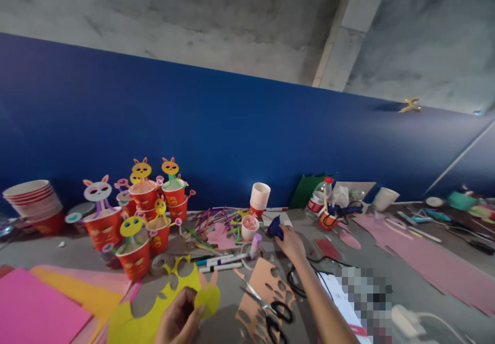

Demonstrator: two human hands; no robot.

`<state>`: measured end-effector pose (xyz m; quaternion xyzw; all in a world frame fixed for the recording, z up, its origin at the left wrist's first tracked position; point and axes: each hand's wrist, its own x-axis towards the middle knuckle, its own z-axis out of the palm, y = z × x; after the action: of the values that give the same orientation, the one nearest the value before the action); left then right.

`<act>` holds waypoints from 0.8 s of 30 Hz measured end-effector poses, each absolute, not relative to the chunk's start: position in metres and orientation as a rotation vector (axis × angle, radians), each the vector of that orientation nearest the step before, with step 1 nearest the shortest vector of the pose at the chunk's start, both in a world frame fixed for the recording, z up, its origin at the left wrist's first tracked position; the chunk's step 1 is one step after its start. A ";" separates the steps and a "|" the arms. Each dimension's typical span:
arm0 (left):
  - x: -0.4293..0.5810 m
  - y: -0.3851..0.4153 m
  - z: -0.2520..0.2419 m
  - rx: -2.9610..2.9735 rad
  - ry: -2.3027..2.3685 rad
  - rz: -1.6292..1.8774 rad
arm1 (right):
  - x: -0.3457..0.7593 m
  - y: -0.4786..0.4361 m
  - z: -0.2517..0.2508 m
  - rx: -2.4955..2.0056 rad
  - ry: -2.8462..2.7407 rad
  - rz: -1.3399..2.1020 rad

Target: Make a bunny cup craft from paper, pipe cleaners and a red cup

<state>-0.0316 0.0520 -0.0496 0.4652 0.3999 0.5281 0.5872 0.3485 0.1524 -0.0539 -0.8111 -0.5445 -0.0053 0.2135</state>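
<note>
Blue partition (232,143) far; left hand (180,315) pinches yellow eared cutout (209,300) — likely light, bendy, best edge-held; right hand (288,241) at dark-blue tool (274,227) — grip unclear.

Blue partition (232,127) runs full width behind the grey bench (421,282), paling toward the right, where a thin light strip (460,158) slants down. Above it, stained bare concrete (193,19), wall or ceiling unclear; a paler concrete beam (348,39) crosses it diagonally. Light dim, uneven.

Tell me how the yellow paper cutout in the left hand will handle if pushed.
The yellow cutout looks like thin paper, so it's probably light and bendable. Its narrow pink ears stick out and may crease first.
</note>
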 end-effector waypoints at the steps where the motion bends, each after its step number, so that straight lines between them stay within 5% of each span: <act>1: -0.033 0.052 -0.051 1.090 0.921 1.199 | 0.347 0.147 -0.051 -2.224 -1.516 -0.026; 9: -0.029 0.048 -0.046 1.044 0.836 1.158 | 0.286 0.075 -0.025 -1.814 -1.513 0.119; 13: -0.026 0.044 -0.045 1.014 0.821 1.128 | 0.217 0.039 -0.010 -1.345 -1.491 0.916; 17: -0.026 0.043 -0.045 1.011 0.785 1.122 | 0.172 0.031 -0.010 -1.113 -1.328 1.345; 24: -0.025 0.041 -0.055 1.017 0.749 1.093 | 0.154 0.032 -0.038 -1.041 -1.233 1.405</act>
<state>-0.0252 0.0414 -0.0553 0.4515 0.3326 0.4852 0.6709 0.1541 0.0318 -0.0384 -0.4269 -0.5056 0.5759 0.4801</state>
